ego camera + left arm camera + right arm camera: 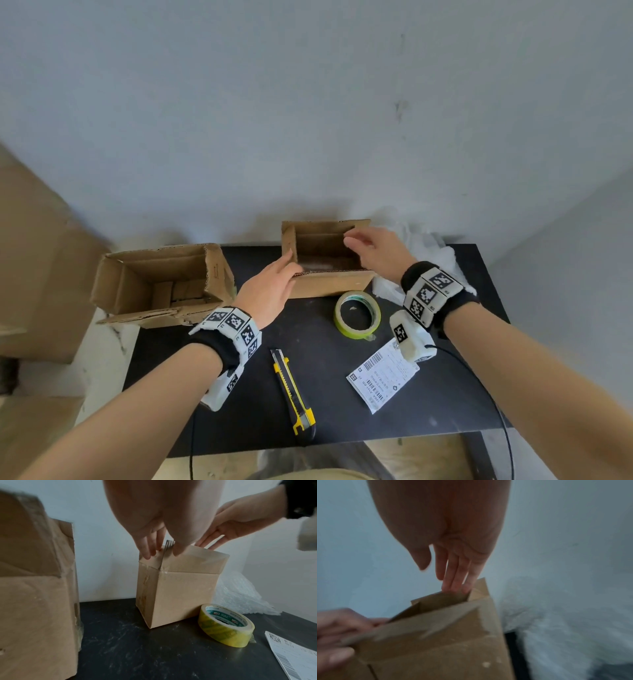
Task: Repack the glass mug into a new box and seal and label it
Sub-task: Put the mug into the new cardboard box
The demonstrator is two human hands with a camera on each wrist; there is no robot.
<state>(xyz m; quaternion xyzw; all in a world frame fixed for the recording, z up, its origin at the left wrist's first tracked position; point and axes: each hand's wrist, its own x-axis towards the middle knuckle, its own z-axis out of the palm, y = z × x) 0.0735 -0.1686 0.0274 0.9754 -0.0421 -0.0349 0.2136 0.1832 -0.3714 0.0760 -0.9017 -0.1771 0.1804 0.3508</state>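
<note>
A small brown cardboard box [329, 286] stands open at the back middle of the black table [212, 421], its flaps upright. My left hand [284, 270] lies against the box's near-left corner; in the left wrist view its straight fingers [147, 553] touch the outside of the left flap and the thumb rests on the front flap. My right hand [356, 240] reaches over the right side with straight fingers [453, 584] touching the top of the right flap. Neither hand holds anything. I cannot see a glass mug; the box's inside is dark.
A larger open cardboard box [161, 284] sits at the table's left edge. In front of the small box lie a yellow-green tape roll [358, 313], a yellow utility knife [294, 390] and a printed shipping label [383, 377]. Bubble wrap [428, 246] is heaped at the back right by the wall.
</note>
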